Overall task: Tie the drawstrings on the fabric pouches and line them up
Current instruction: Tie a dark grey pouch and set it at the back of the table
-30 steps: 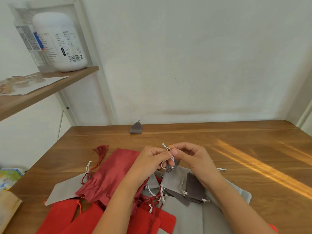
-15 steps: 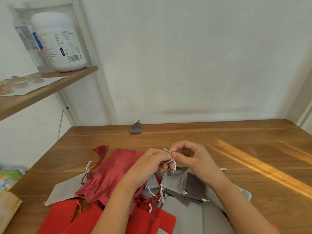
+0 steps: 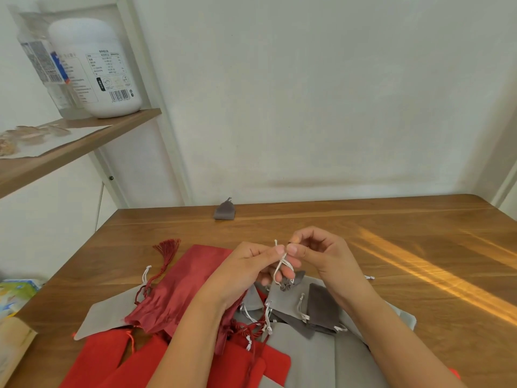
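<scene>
We see left hand point(image 3: 246, 271) and right hand point(image 3: 321, 257) pinching white drawstring point(image 3: 282, 263) at frame centre; small grey pouch point(image 3: 289, 282) dangles just below, cord near-vertical, hands equally near.

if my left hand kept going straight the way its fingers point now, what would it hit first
Most likely your right hand. The left hand points right, and the fingertips already meet at the white drawstring pinched between them, above the small dark grey pouch. Depth is hard to judge.

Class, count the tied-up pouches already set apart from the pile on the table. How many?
1: a small dark grey pouch at the table's far edge by the wall. Another hangs from the strings the hands are tying; the pile may hide more.
</scene>
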A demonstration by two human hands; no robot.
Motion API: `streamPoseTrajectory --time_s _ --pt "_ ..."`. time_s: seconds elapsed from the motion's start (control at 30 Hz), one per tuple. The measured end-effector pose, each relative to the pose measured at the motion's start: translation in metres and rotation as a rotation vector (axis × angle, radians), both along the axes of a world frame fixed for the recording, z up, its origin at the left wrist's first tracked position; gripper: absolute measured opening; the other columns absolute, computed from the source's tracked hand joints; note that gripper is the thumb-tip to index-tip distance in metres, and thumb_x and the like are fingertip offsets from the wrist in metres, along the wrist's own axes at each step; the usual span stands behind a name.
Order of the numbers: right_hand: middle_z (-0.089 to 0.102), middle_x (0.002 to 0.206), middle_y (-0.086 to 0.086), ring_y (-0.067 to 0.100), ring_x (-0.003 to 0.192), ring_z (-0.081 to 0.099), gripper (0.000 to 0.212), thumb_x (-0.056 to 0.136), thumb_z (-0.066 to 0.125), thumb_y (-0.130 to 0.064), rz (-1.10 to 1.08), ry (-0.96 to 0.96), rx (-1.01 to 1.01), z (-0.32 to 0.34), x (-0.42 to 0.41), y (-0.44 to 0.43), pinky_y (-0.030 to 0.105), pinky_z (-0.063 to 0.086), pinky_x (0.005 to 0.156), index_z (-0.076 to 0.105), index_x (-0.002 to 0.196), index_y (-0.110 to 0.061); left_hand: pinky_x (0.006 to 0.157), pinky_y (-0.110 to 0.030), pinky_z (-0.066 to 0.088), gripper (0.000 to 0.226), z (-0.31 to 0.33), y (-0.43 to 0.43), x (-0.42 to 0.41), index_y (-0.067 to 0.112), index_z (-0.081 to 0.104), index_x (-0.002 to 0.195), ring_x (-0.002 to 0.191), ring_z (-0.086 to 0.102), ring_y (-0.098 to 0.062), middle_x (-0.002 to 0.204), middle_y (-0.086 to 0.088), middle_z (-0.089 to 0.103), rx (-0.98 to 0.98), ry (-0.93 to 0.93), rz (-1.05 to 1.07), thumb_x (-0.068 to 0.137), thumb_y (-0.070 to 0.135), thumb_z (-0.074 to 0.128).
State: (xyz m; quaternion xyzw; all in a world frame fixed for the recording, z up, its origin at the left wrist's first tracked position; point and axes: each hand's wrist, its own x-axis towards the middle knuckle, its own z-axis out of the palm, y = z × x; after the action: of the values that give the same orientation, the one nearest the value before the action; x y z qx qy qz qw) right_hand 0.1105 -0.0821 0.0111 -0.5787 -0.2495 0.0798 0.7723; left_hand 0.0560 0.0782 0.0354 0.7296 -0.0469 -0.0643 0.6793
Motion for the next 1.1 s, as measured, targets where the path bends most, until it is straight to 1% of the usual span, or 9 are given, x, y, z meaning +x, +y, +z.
streamPoseTrajectory --time_s 0.1,0.2,0.33,0.4,0.6,0.67,0.87,0.97,1.1 --pt "0.065 0.071 0.000 0.011 0.068 0.057 0.013 0.070 0.079 -0.016 0.006 -0.022 0.039 0.001 0.001 0.000 0.020 0.049 0.069 0.067 0.074 -0.012 0.055 -0.014 0.042 0.026 0.000 0.005 0.000 0.007 0.075 0.093 0.068 0.064 -0.007 0.089 -0.011 0.074 -0.070 0.015 0.005 0.085 0.025 0.059" --pt "0.068 0.072 0.005 0.014 0.069 0.061 0.012 0.071 0.078 -0.010 0.061 -0.036 0.049 0.003 0.004 -0.005 0.021 0.050 0.072 0.067 0.076 -0.012 0.057 -0.015 0.045 0.018 -0.001 0.009 0.001 0.010 0.078 0.089 0.069 0.065 -0.008 0.083 -0.009 0.074 -0.179 0.053 0.051 0.078 0.016 0.065" --pt "0.069 0.100 0.008 0.028 0.078 0.063 0.030 0.069 0.084 -0.015 0.108 -0.038 -0.127 0.002 0.007 -0.007 0.033 0.055 0.073 0.068 0.093 -0.018 0.060 -0.016 0.048 0.015 -0.001 0.008 0.001 0.017 0.080 0.080 0.068 0.066 -0.009 0.075 -0.004 0.073 -0.201 0.040 0.091 0.070 0.013 0.068" --pt "0.067 0.108 0.008 0.027 0.074 0.063 0.035 0.069 0.084 -0.017 0.119 -0.036 -0.212 0.002 0.006 -0.005 0.029 0.051 0.065 0.067 0.099 -0.021 0.059 -0.015 0.050 0.015 0.000 0.009 0.001 0.019 0.080 0.074 0.068 0.068 -0.009 0.078 -0.004 0.074 -0.216 0.027 0.124 0.067 0.011 0.069" --pt "0.071 0.093 0.006 0.024 0.084 0.069 0.027 0.068 0.077 -0.006 0.191 -0.030 -0.202 0.005 0.000 -0.005 0.028 0.056 0.077 0.065 0.093 -0.003 0.062 -0.018 0.054 0.015 0.000 0.012 0.000 0.017 0.079 0.070 0.068 0.069 -0.010 0.076 -0.006 0.074 -0.245 -0.006 0.082 0.069 0.003 0.073" --pt "0.070 0.094 0.011 0.028 0.088 0.069 0.028 0.068 0.077 -0.003 0.197 -0.048 -0.213 0.007 -0.001 -0.007 0.033 0.057 0.083 0.064 0.093 -0.005 0.067 -0.020 0.055 0.014 -0.001 0.012 0.000 0.018 0.079 0.074 0.071 0.070 -0.012 0.078 -0.007 0.075 -0.231 -0.008 0.050 0.067 0.005 0.077" --pt "0.068 0.087 0.003 0.018 0.080 0.064 0.033 0.068 0.079 0.003 0.249 -0.057 -0.154 0.006 0.004 -0.010 0.028 0.052 0.077 0.061 0.091 -0.013 0.066 -0.021 0.054 0.021 -0.004 0.013 0.004 0.014 0.070 0.083 0.069 0.068 -0.013 0.082 -0.009 0.073 -0.213 -0.015 0.001 0.069 0.003 0.080" --pt "0.065 0.087 0.004 0.019 0.081 0.060 0.033 0.069 0.076 0.002 0.251 -0.064 -0.174 0.006 0.005 -0.011 0.031 0.051 0.079 0.060 0.093 -0.013 0.063 -0.020 0.052 0.024 -0.003 0.014 0.005 0.009 0.055 0.080 0.064 0.065 -0.011 0.076 -0.006 0.070 -0.131 -0.042 -0.006 0.071 -0.002 0.074" --pt "0.067 0.081 0.002 0.017 0.079 0.059 0.032 0.072 0.071 0.006 0.219 -0.078 -0.218 0.004 0.007 -0.013 0.030 0.048 0.078 0.060 0.095 -0.014 0.067 -0.024 0.053 0.033 -0.009 0.014 0.008 0.011 0.049 0.065 0.071 0.066 -0.014 0.077 -0.008 0.071 0.147 -0.101 0.067 0.076 -0.010 0.071"
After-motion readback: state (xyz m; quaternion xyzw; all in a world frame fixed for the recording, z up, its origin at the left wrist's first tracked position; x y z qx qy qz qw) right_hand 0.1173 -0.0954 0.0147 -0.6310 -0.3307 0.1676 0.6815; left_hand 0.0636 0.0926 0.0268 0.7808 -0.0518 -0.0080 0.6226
